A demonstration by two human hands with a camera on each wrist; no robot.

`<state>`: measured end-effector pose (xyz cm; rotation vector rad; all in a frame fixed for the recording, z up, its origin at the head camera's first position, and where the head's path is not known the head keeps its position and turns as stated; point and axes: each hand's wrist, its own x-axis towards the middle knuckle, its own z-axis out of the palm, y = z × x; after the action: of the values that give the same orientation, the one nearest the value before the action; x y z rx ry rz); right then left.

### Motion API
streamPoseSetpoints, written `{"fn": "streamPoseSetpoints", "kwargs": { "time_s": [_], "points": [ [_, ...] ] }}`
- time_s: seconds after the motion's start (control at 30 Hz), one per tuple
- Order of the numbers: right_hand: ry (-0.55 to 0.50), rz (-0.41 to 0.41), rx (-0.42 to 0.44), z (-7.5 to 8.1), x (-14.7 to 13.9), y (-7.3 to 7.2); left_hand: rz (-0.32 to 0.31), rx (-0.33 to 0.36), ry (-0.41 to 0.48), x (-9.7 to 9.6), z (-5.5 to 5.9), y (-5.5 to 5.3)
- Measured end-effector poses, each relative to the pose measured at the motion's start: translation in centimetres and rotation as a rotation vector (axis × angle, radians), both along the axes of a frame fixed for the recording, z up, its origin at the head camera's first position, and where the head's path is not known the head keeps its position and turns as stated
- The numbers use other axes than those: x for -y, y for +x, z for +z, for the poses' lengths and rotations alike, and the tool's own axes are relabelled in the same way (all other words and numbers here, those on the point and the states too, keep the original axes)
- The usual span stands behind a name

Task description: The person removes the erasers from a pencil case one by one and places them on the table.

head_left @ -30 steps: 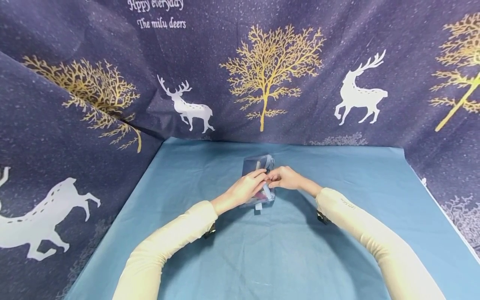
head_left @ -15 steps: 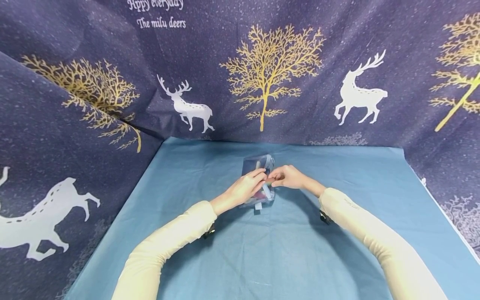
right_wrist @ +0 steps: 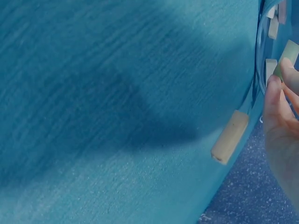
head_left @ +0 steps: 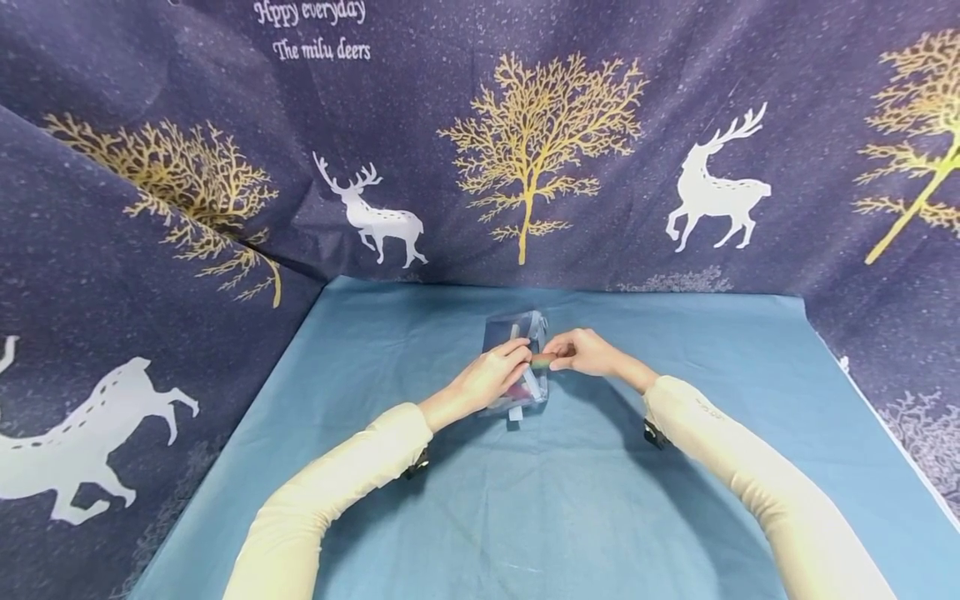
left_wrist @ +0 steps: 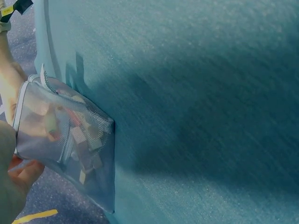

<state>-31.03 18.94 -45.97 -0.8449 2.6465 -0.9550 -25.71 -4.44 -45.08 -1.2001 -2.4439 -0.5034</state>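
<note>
A see-through mesh zip pouch [head_left: 498, 332] lies on the blue cloth with its zipped side toward the right. Several small blocks [left_wrist: 78, 134] show through its mesh in the left wrist view. My left hand [head_left: 491, 377] holds the pouch by the edge of its opening. At that opening my right hand [head_left: 592, 353] pinches a green block [head_left: 542, 361] between thumb and fingers. Seen from the right wrist, the green block [right_wrist: 289, 52] is partly covered by the fingertips. The left fingertips are partly hidden behind the pouch in the left wrist view.
A plain wooden block [right_wrist: 230, 136] lies on the cloth outside the pouch, near my right hand; the head view does not show it. The blue cloth [head_left: 510, 508] covers the table. A dark curtain [head_left: 600, 208] with deer and trees hangs behind and at both sides.
My right hand has moved slightly to the right, away from my left hand. The green block between its fingers has come into view at the opening. My left hand has stayed on the pouch.
</note>
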Motion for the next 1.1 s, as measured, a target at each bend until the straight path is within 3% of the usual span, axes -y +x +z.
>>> {"fn": "streamPoseSetpoints", "kwargs": {
  "time_s": [0.3, 0.83, 1.1],
  "points": [
    [-0.004, -0.017, 0.002, -0.1, -0.7, -0.1, -0.004, -0.007, 0.041, 0.0, -0.2, -0.1],
    [-0.002, -0.1, -0.001, 0.0, -1.7, -0.2, -0.007, -0.02, 0.008, 0.0, -0.1, 0.0],
    [-0.007, -0.186, -0.025, 0.0, -2.3, -0.5, -0.015, -0.033, 0.025, -0.1, -0.2, -0.1]
  ]
}}
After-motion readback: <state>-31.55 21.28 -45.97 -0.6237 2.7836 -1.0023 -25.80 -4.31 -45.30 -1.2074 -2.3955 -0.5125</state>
